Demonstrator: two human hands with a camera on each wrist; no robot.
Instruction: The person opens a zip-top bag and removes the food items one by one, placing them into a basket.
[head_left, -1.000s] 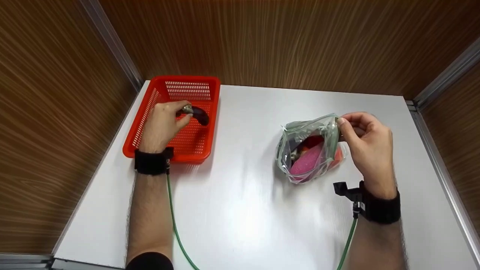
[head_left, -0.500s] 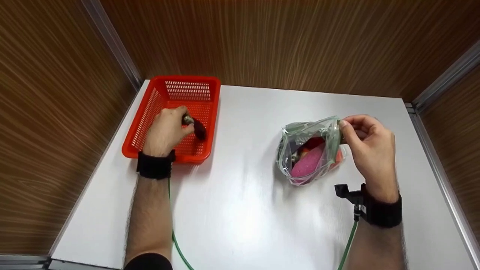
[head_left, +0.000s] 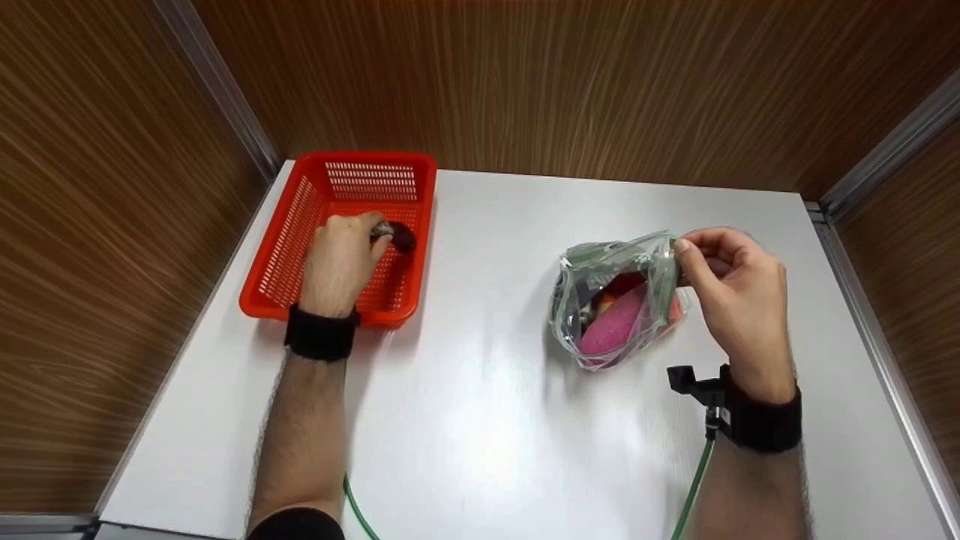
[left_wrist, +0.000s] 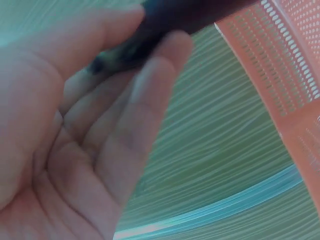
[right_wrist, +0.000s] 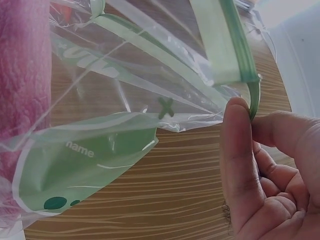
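Wood-grain panels point(head_left: 525, 82) wall in a white table point(head_left: 480, 450) on the far side and both flanks. In the table's far left corner stands a red basket point(head_left: 375, 158); toward the right edge, short of the far one, a clear, green-trimmed zip bag point(head_left: 662, 279) gapes open, a pink item point(head_left: 615, 326) uppermost among its contents.

The left hand point(head_left: 339, 251) is over the basket, thumb and fingers pinching the stem end of a dark eggplant point(head_left: 404, 238), whose rounded end points toward the basket's right wall. Whether it touches the basket floor I cannot tell. The right hand point(head_left: 739, 285) pinches the right corner of the bag's mouth between thumb and forefinger, the other fingers curled loosely behind.

The step in hand seems to be moving vegetables between bag and basket, though the direction is unclear. If the eggplant is bound for the bag, the next move calls for lifting it over the basket's right rim, with the mouth held wide; if it belongs in the basket, for lowering and releasing it.
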